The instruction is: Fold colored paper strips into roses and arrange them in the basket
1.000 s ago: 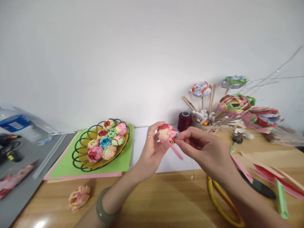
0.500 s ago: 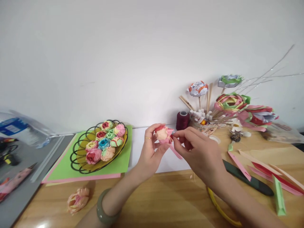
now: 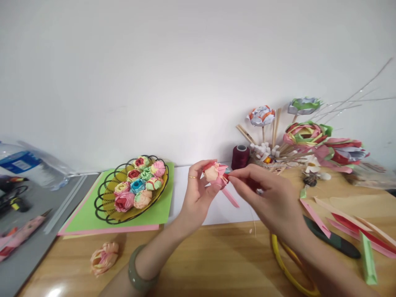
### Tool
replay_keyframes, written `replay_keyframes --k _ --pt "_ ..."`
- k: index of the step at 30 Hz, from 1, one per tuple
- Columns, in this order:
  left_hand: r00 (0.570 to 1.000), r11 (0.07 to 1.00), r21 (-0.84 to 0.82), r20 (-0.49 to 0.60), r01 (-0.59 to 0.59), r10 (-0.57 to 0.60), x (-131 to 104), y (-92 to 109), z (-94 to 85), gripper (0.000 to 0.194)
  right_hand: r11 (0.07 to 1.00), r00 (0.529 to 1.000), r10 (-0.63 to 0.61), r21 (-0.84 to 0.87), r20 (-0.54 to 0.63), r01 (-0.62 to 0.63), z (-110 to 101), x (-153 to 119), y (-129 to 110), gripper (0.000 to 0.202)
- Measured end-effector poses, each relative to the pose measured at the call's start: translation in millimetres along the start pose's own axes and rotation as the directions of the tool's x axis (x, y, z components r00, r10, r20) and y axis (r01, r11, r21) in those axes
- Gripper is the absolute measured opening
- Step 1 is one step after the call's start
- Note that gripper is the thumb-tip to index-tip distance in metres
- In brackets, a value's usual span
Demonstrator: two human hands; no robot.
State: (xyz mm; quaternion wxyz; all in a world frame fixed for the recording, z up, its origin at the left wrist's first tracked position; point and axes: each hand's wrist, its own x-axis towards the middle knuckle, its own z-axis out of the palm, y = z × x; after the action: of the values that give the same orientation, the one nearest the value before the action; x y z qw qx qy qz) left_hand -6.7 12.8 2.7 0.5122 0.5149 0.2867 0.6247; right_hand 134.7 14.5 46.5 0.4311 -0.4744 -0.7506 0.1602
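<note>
A peach and pink paper flower (image 3: pixel 212 173) is held up above the table by my left hand (image 3: pixel 198 192), its fingers and thumb closed round the bloom. At the flower's right side my right hand (image 3: pixel 266 187) pinches a small red piece at the flower's edge, probably a paper petal or strip. A pink paper strip (image 3: pixel 230 198) shows just below the flower. White paper (image 3: pixel 185 194) lies behind and beneath both hands.
A yellow wire basket (image 3: pixel 107 198) with several paper flowers stands on green paper (image 3: pixel 80 214). A loose peach flower (image 3: pixel 104 259) lies in front. Dark red thread (image 3: pixel 240 157), stick-mounted flowers (image 3: pixel 306 134), paper strips (image 3: pixel 368 231) and yellow-handled scissors (image 3: pixel 286 268) are at right.
My right hand has drawn slightly right and now pinches a red piece beside the flower. The flower has turned a little in my left hand. The whole view has shifted slightly.
</note>
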Motion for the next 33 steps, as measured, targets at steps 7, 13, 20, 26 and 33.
replay_keyframes --k 7,13,20,26,33 --pt "1.0 1.0 0.0 0.004 -0.005 0.005 1 6 0.3 0.033 0.823 0.877 0.3 0.363 0.376 -0.437 -12 10 3 0.031" --pt "0.998 0.999 0.007 0.053 -0.036 0.036 0 5 -1.6 0.032 0.794 0.875 0.273 0.421 0.399 -0.44 -13 5 9 0.037" --pt "0.995 0.999 -0.03 0.094 -0.031 0.034 -1 5 -1.8 0.033 0.86 0.912 0.226 0.37 0.342 -0.352 -16 7 2 0.027" --pt "0.996 0.999 -0.03 0.092 -0.02 0.022 -1 8 -0.6 0.033 0.801 0.907 0.236 0.458 0.348 -0.385 -15 5 1 0.022" --pt "0.992 0.996 -0.034 0.097 -0.077 0.08 1 6 -2.1 0.036 0.645 0.857 0.264 0.579 0.443 -0.498 -15 7 4 0.034"
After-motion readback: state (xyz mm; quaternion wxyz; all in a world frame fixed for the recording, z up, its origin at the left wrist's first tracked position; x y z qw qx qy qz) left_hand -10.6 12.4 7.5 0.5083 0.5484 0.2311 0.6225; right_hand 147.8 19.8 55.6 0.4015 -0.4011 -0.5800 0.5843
